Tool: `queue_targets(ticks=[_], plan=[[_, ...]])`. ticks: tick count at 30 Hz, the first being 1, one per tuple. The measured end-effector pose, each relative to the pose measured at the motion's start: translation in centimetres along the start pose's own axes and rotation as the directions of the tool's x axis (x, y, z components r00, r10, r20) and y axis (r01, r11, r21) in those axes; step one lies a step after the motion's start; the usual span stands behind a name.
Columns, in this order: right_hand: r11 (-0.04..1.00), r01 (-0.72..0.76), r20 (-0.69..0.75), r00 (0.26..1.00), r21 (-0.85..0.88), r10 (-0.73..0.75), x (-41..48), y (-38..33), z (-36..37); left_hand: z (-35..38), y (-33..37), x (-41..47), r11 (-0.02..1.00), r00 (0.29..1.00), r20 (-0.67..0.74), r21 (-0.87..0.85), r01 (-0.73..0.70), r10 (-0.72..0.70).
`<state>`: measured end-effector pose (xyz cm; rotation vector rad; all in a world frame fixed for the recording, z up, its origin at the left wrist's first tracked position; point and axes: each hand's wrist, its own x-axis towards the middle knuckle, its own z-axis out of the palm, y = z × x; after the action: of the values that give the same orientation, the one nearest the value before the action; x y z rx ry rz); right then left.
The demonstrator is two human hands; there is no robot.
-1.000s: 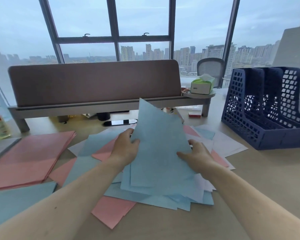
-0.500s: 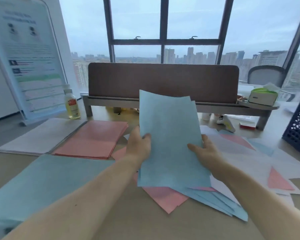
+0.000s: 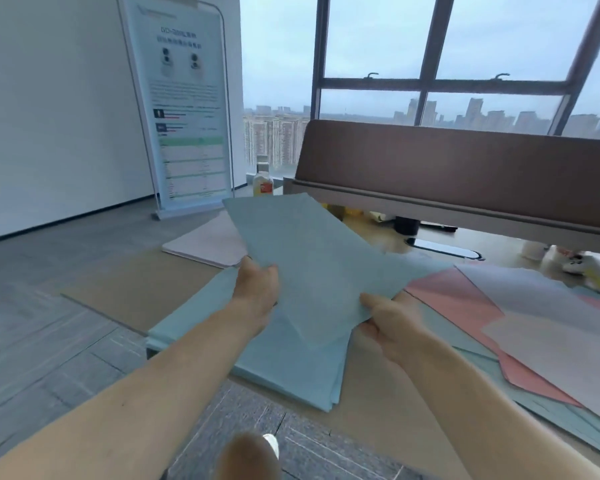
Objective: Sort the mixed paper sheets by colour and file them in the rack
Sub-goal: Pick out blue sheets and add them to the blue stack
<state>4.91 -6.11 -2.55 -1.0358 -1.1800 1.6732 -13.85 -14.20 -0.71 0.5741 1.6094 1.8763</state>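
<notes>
**Blue sheets**: a thin sheaf of light-blue paper at the centre of the frame. It is held tilted above the table, with its far corner reaching toward the upper left. It is clear of the stack below it.

**Left hand**: grasps the sheaf's left edge, thumb on the upper face and fingers underneath.

**Right hand**: grasps the sheaf's near right edge, thumb on top and fingers curled under the paper.

**Blue stack**: light-blue sheets lying flat and squared up, lower centre of the frame. The stack is directly under the held sheaf, at the near left part of the table.

**Mixed sheets**: loose and overlapping, running from right centre to lower right. A pink sheet lies just beside the right hand. A white sheet lies over part of it, and blue edges show beneath both.

**Pale stack**: lies flat on the table, centre left and above the left hand. Its right side is hidden by the held sheaf.

**Brown divider panel**: stands along the far side of the table, upper right.

**Bottle**: upright, just left of the panel's end.

**Banner stand**: printed and upright on the grey floor, upper left. Its text is too blurred to read.

**Window**: dark-framed, top right, with a city skyline beyond.
</notes>
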Motion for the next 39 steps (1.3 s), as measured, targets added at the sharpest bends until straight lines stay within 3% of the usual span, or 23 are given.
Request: queue_targets(ticks=[2,4,6,8,9,11,14,20,24,34,37,39], plan=[[0.999,-0.019,-0.012,1.0,-0.03,0.019,0.1,-0.2,0.8,-3.0,1.0,0.6,0.996,0.998,-0.051,0.089,-0.017,0.022],[0.994,-0.032,0.001,0.999,-0.108,0.032,0.1,-1.3,0.8,-6.3,2.4,1.6,0.94,0.989,-0.11,0.337,-0.054,0.097],[0.972,-0.023,0.028,0.999,-0.234,0.03,-0.5,-2.7,0.4,-9.4,3.7,2.9,0.698,0.978,-0.076,0.712,-0.083,0.195],[0.944,-0.032,0.054,0.997,-0.33,0.052,-0.9,-3.6,-0.2,-11.1,4.8,4.0,0.441,0.987,0.067,0.888,-0.126,0.146],[0.935,-0.04,0.079,0.994,-0.353,0.072,-1.2,-3.8,-0.3,-11.3,5.2,4.3,0.407,0.989,0.136,0.902,-0.146,0.053],[0.93,-0.064,0.107,0.988,-0.362,0.109,-1.5,-3.6,-0.2,-11.1,5.8,4.5,0.522,0.968,0.226,0.841,-0.138,-0.109],[0.928,-0.105,0.11,0.982,-0.359,0.153,-1.8,-2.7,0.2,-10.8,5.4,5.4,0.623,0.954,0.279,0.767,-0.154,-0.107],[0.891,-0.141,0.099,0.974,-0.43,0.202,-1.8,-1.8,2.5,-12.2,4.2,6.6,0.613,0.945,0.308,0.769,-0.181,-0.108],[0.791,-0.075,0.09,0.983,-0.607,0.162,-1.7,-1.0,3.3,-13.5,4.1,7.3,0.477,0.957,0.29,0.839,-0.263,0.018],[0.43,0.057,0.012,0.994,-0.901,-0.106,-1.2,0.4,3.5,-14.2,1.2,8.4,0.307,0.944,0.284,0.895,-0.325,0.17],[0.244,0.063,0.03,0.99,-0.968,-0.139,-1.3,0.5,3.4,-14.4,0.6,8.6,0.222,0.936,0.29,0.917,-0.331,0.199],[0.116,0.064,0.045,0.987,-0.991,-0.155,-1.4,0.4,3.4,-14.5,0.4,8.4,0.109,0.92,0.325,0.929,-0.354,0.219]])
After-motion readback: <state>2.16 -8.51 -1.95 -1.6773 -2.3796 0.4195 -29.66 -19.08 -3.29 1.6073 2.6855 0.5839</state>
